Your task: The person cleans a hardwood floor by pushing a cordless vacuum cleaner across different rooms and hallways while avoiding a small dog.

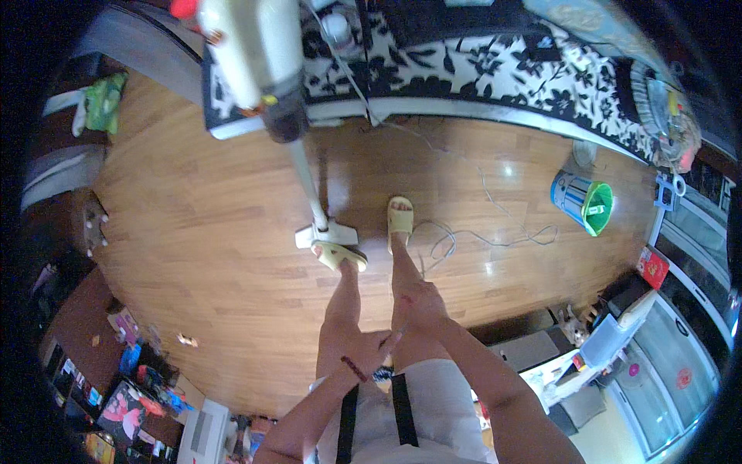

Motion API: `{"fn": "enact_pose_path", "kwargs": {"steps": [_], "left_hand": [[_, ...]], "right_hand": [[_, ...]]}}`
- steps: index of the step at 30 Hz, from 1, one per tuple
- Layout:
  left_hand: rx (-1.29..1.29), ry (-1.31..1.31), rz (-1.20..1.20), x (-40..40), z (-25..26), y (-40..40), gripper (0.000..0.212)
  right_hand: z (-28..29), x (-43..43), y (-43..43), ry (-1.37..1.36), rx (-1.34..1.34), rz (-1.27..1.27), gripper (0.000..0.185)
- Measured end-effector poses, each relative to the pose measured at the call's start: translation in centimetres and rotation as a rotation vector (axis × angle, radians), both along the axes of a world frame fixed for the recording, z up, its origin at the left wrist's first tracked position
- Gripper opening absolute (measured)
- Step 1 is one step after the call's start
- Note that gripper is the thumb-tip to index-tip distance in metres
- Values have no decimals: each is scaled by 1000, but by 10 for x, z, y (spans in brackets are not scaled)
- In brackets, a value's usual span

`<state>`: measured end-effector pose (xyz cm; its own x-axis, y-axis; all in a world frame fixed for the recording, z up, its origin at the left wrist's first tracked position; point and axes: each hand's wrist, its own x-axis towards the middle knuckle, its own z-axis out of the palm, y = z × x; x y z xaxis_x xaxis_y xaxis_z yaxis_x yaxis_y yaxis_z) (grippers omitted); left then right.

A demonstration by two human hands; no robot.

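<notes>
My left hand (371,351), with a dark red beaded bracelet at the wrist, rests over my knee with its thumb apart. My right hand (426,304) lies on my other leg, bent downward, its fingers partly hidden. Neither hand reaches the white stick vacuum cleaner (255,52), which stands tilted against the table edge. Its floor head (333,235) sits on the wood floor, touching or just beside one of my yellow slippers (339,255). The other yellow slipper (401,214) is on my right foot. A thin cable (493,235) lies looped on the floor beside it.
A table with a black-and-white floral cover (487,69) spans the top. A blue-and-white bin with a green liner (579,200) stands at right. A white box-like appliance (203,432) is at lower left. Furniture and a glass sliding door (666,371) border the floor.
</notes>
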<state>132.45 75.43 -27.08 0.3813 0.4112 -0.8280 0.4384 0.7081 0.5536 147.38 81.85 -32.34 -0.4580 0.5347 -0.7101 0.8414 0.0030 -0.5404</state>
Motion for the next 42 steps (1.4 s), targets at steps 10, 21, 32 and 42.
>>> {"fn": "enact_pose_path", "kwargs": {"steps": [10,21,32,42], "left_hand": [[-345,-220,1127,-134,146,-74,22],[783,-181,2105,-556,198,-251,19],[537,157,920,-138,203,-26,28],[93,-177,740,-146,271,-12,23]], "right_hand": [[64,103,-70,-317,215,-183,6],[132,163,-107,-665,335,-320,14],[219,-79,-23,231,235,80,22],[236,-41,0,119,462,72,20]]}}
